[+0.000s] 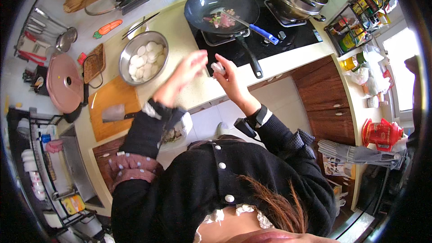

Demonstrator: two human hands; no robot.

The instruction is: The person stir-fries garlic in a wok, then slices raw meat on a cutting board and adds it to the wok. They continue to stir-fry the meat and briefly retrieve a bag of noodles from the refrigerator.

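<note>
My right hand (pixel 233 82) pinches a small crumpled whitish translucent piece (pixel 218 68) between thumb and fingers, over the counter's front edge. Facing it is my left hand (pixel 189 71), blurred, fingers stretched out, with nothing visible in its grasp. Beyond both hands, a black wok (pixel 199 10) stands on the cooktop, its long handle pointing towards me. Sliced meat with green bits (pixel 221 20) lies in the wok. A blue-handled spatula (pixel 263 33) rests in it, handle over the rim. Left of my left hand, a steel bowl (pixel 126 64) holds several white rounded food pieces (pixel 146 59).
A cleaver (pixel 114 113) lies on a wooden cutting board (pixel 98 125) beside my left forearm. Black chopsticks (pixel 141 25) rest across a small white bowl (pixel 136 33). A steel steamer pot (pixel 297 6) stands at the cooktop's back right. A spice rack (pixel 354 23) fills the right corner.
</note>
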